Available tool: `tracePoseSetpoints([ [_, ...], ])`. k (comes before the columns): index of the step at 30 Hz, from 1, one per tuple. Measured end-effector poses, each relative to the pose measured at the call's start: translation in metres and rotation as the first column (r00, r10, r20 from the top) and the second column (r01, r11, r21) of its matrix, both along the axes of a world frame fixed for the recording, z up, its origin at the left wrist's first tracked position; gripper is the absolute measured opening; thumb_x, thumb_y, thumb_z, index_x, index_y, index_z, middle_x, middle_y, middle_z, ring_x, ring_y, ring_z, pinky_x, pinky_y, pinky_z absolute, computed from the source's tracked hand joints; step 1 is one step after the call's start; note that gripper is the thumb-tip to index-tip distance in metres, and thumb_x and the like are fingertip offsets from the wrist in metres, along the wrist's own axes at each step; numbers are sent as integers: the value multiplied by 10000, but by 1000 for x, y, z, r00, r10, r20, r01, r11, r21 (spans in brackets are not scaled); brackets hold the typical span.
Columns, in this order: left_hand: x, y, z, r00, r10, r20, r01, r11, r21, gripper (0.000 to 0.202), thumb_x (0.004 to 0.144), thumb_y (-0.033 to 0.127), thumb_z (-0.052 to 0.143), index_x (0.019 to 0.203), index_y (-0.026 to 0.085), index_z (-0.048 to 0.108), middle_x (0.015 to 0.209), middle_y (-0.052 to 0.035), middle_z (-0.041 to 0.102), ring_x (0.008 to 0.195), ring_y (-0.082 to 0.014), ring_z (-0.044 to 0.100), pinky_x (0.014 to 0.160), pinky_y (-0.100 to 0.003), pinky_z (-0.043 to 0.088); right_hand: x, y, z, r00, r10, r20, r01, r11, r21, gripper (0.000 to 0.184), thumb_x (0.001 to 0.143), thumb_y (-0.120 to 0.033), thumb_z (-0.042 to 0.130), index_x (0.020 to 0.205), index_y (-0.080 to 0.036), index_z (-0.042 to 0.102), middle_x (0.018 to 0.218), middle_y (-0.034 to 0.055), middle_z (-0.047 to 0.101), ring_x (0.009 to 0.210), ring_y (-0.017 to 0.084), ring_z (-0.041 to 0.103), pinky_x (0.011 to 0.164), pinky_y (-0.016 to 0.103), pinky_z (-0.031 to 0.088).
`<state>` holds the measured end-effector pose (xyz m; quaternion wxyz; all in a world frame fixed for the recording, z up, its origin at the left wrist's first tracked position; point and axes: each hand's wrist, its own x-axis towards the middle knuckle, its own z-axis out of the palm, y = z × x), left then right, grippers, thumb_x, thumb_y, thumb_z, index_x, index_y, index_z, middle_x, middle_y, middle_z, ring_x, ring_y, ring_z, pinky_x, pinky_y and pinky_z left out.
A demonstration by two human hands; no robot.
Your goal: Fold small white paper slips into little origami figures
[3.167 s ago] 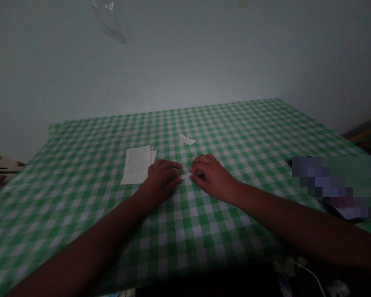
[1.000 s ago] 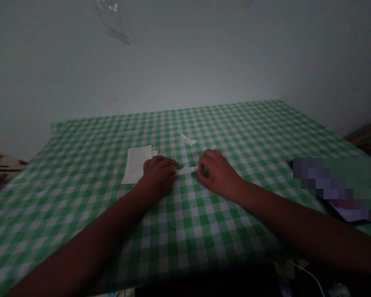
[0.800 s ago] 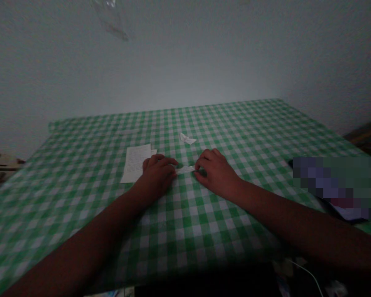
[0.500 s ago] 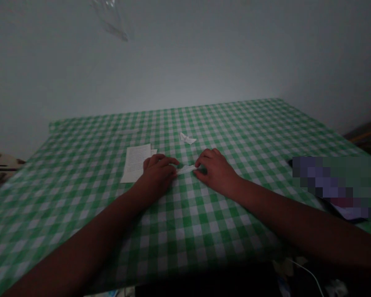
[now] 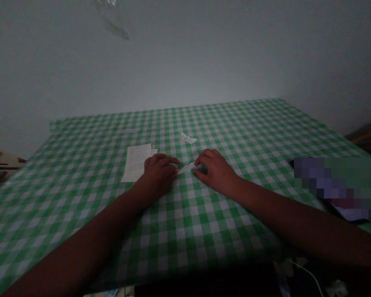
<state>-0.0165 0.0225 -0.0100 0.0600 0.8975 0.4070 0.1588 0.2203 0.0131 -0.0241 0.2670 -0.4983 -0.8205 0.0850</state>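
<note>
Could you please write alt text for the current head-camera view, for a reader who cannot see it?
A left hand and a right hand hold a narrow white strip between them over a green-and-white checked tablecloth. A printed sheet lies partly hidden by the left hand; a creased paper scrap lies beyond the strip.

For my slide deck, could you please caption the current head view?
Left hand and right hand hold a white strip over a green-and-white checked tablecloth.

One left-hand grip (image 5: pixel 160 171), one right-hand grip (image 5: pixel 215 170); between them, one paper strip (image 5: pixel 186 168); beyond, one paper scrap (image 5: pixel 189 140); leftward, two paper sheets (image 5: pixel 136 163).
</note>
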Motion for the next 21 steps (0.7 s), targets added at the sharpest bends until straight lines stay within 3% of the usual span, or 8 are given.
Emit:
tracePoseSetpoints([
  [21, -1, 1, 1, 1000, -14, -1, 14, 1000, -7, 125, 928, 221, 551, 907, 219, 674, 1290, -26, 642, 1179, -295, 449, 993, -524, 338, -1, 1, 1, 1000, 6, -13, -6, 999, -32, 198, 853, -243, 677, 1042, -191, 649, 1084, 84, 634, 1044, 247, 546, 906, 417, 454],
])
